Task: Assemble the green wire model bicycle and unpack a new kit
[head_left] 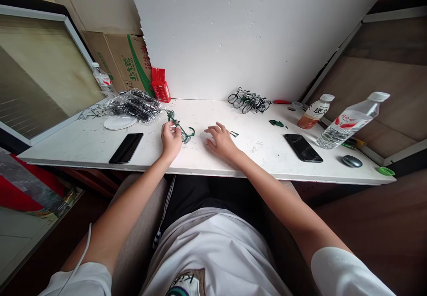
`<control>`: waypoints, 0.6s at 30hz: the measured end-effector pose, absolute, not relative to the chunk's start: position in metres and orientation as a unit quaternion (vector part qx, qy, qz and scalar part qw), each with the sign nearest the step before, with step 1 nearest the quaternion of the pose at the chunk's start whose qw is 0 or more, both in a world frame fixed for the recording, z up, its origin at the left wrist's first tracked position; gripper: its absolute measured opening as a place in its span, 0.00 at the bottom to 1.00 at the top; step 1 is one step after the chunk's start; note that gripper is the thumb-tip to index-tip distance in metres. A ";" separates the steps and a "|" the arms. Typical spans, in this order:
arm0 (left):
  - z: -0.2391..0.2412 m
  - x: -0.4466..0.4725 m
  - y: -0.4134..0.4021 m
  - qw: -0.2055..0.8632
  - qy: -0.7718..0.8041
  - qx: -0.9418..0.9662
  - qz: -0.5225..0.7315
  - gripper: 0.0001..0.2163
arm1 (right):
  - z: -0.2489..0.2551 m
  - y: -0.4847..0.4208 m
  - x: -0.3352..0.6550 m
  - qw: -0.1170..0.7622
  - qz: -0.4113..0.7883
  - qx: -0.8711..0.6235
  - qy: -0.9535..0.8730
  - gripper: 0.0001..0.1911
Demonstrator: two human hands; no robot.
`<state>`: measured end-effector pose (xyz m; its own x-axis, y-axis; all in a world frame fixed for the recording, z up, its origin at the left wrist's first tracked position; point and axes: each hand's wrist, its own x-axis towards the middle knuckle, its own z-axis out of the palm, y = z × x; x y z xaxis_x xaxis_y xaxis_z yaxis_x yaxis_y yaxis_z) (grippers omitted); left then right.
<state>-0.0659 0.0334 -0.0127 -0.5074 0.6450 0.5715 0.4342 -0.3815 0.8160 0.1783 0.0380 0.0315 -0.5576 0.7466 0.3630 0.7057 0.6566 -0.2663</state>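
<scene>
My left hand (pixel 171 140) is closed on a small green model bicycle (pixel 187 135), its curved parts showing past the fingers just above the white table (pixel 200 159). To the right of it, my right hand (pixel 220 139) rests low over the tabletop with its fingers spread. Just beyond those fingers lies a small dark green frame-shaped piece (pixel 234 133). Whether a tiny thin part sits by the right fingertips, I cannot make out. Toward the back, several dark model bicycles (pixel 249 100) stand close together.
On the left are a phone (pixel 126 148), a white lid (pixel 120 123), a plastic bag of black parts (pixel 136 104) and a red box (pixel 161 85). To the right lie green pieces (pixel 276 123), another phone (pixel 303 148), two bottles (pixel 315 112) and a mouse (pixel 352 161).
</scene>
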 end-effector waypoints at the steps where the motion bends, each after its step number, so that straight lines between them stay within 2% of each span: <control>1: -0.013 -0.066 0.034 0.079 0.553 0.485 0.673 0.11 | 0.031 0.036 0.171 0.219 0.045 -0.401 -0.888 0.24; 9: -0.012 -0.064 0.035 0.070 0.548 0.490 0.674 0.12 | 0.027 0.031 0.119 0.191 0.026 -0.314 -0.930 0.18; 15: -0.010 -0.061 0.033 0.062 0.554 0.496 0.665 0.11 | 0.023 0.021 0.127 0.203 -0.023 -0.278 -0.939 0.15; 18: -0.008 -0.061 0.032 0.065 0.561 0.494 0.661 0.11 | 0.026 0.015 0.133 0.179 -0.029 -0.226 -0.957 0.14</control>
